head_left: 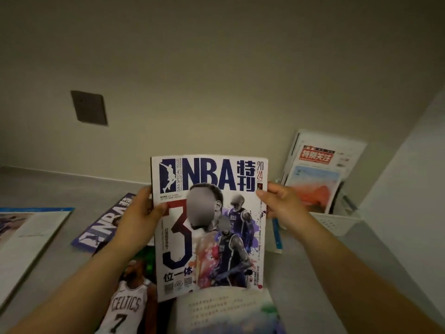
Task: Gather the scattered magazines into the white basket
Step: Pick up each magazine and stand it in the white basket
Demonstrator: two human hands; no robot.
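Magazine (209, 225), white NBA cover, held upright at frame centre by two grips. Left grip (142, 213) pinches its left edge, thumb on cover, fingers behind. Right grip (281, 203) pinches the right edge the same way.

White basket (337, 222) is centre right by the wall. Red-titled magazine (315, 174) stands at its front; count behind it unclear.

Five more on worktop (60, 189):
- open magazine (29, 237), far left
- blue NBA magazine (103, 225)
- Celtics magazine (127, 304), lower left
- open pages (228, 309), bottom centre
- blue-edged booklet (277, 235), beside the basket

One dark wall plate (89, 108), upper left.
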